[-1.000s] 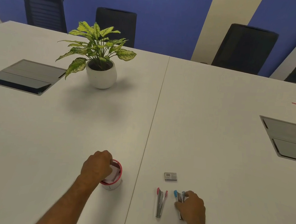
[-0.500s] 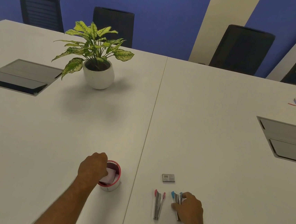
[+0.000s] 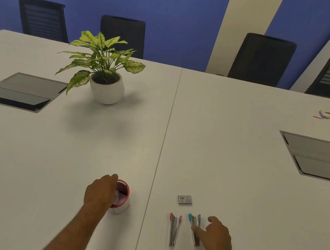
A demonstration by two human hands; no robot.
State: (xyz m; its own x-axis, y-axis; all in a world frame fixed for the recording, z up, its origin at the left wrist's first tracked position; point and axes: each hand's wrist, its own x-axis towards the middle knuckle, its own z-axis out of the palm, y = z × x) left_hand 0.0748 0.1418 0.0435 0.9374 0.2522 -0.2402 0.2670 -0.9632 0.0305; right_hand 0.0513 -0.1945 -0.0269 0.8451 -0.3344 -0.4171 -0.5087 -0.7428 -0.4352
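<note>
On a white table (image 3: 220,130), the right hand (image 3: 216,237) rests its thumb on a blue-tipped stapler (image 3: 194,228), fingers loosely apart. The left hand (image 3: 101,193) curls over a red-rimmed cup (image 3: 122,201). A small grey box (image 3: 185,200) lies just beyond, a potted plant (image 3: 106,75) farther back.

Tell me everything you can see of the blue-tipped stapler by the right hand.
The blue-tipped stapler is a slim metal-looking tool with blue plastic-looking ends, its two arms spread open in a narrow V. It lies flat on the white table, blue ends pointing away from the person, beside the red-tipped stapler. The right hand touches its near part, thumb on it.
</note>
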